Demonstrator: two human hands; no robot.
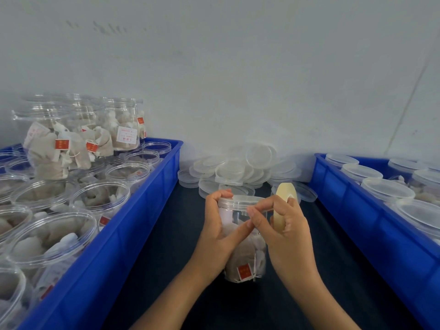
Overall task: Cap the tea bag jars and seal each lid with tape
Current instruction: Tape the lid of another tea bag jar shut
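Dark tabletop (166, 270) is stretching between two blue bins below a pale wall (238, 67). At its centre the left hand (217, 236) is curling around a capped clear jar (242, 256) of tea bags, fingers hooking over the lid (240, 200). The right hand (285, 232) is gripping a roll of tape (283, 206) just right of the jar, its fingertips (252, 213) pressing at the lid's edge. A red tag (244, 271) is showing low inside; its writing is too small to read. Loose lids (238, 167) are piling behind. The left bin (133, 234) is holding open jars, the right bin (381, 234) capped ones.
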